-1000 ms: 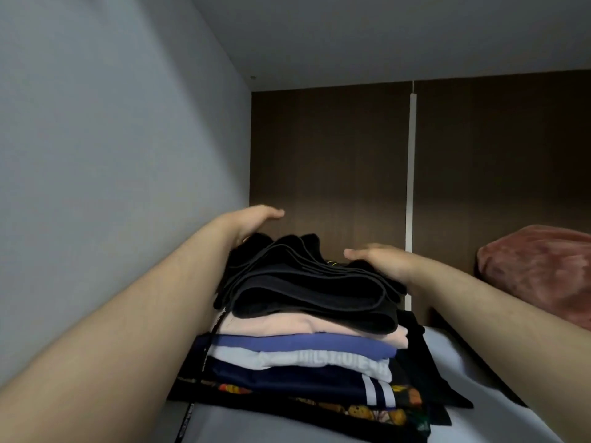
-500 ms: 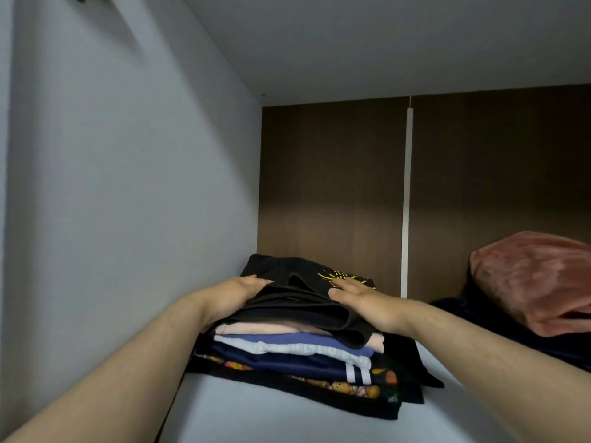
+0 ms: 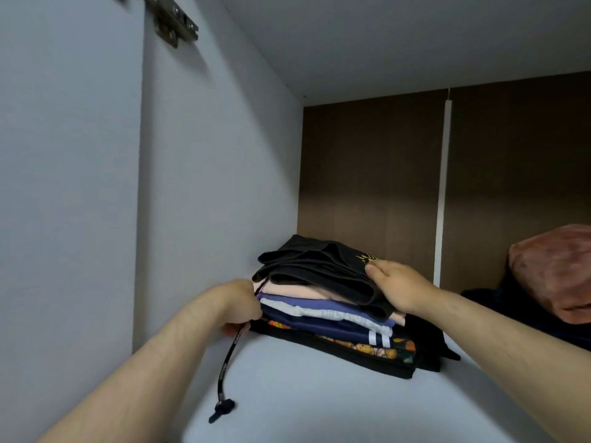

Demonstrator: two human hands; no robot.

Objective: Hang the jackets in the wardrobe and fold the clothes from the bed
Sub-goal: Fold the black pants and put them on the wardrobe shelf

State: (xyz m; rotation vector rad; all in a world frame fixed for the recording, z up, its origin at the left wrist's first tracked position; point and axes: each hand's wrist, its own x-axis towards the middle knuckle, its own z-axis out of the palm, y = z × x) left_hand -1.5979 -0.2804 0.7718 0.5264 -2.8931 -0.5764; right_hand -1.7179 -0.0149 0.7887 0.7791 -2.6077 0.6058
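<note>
A stack of folded clothes (image 3: 329,318) lies on a white wardrobe shelf (image 3: 303,407), close to the left wall. A folded black garment (image 3: 313,266) with a yellow print lies on top of it. My right hand (image 3: 399,286) holds the right end of that garment, thumb on top. At the stack's left side, my left hand (image 3: 236,302) is curled around a black drawstring (image 3: 225,369). The cord runs from the top garment down past the hand, and its knotted end lies on the shelf. The left hand's fingertips are hidden.
The white side wall (image 3: 208,187) stands just left of the stack, with a metal hinge (image 3: 172,24) high up. A brown back panel closes the rear. A pink bundle (image 3: 556,270) on dark clothes (image 3: 511,311) fills the right of the shelf.
The stack now sits on the shelf, farther from the camera. My left hand moved from the top garment down to the stack's left side and took the drawstring. My right hand shifted to the garment's right end.
</note>
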